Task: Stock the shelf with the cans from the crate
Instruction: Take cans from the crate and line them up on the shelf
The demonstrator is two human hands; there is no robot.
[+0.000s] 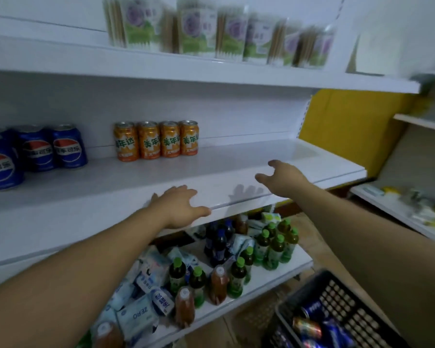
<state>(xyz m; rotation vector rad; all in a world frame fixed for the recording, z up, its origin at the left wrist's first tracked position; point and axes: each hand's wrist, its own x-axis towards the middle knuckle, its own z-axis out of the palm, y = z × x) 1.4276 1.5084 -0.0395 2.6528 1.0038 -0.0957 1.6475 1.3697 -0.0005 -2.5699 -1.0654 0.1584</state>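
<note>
Fingers [183,190] spread, empty, left hand [178,207] and right hand [284,179] hover over shelf [136,187] front edge; orange cans [156,140] and blue cans [35,149] stocked at shelf's rear, several cans [309,327] wait in crate [337,295] below its right end.

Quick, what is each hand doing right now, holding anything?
Left hand: open, holding nothing, at the shelf edge.
Right hand: open, holding nothing, over the shelf.

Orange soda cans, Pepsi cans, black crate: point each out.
orange soda cans [150,143], head view, label of second can
Pepsi cans [69,149], head view, logo of rightmost can
black crate [337,293], head view, slotted wall
</note>
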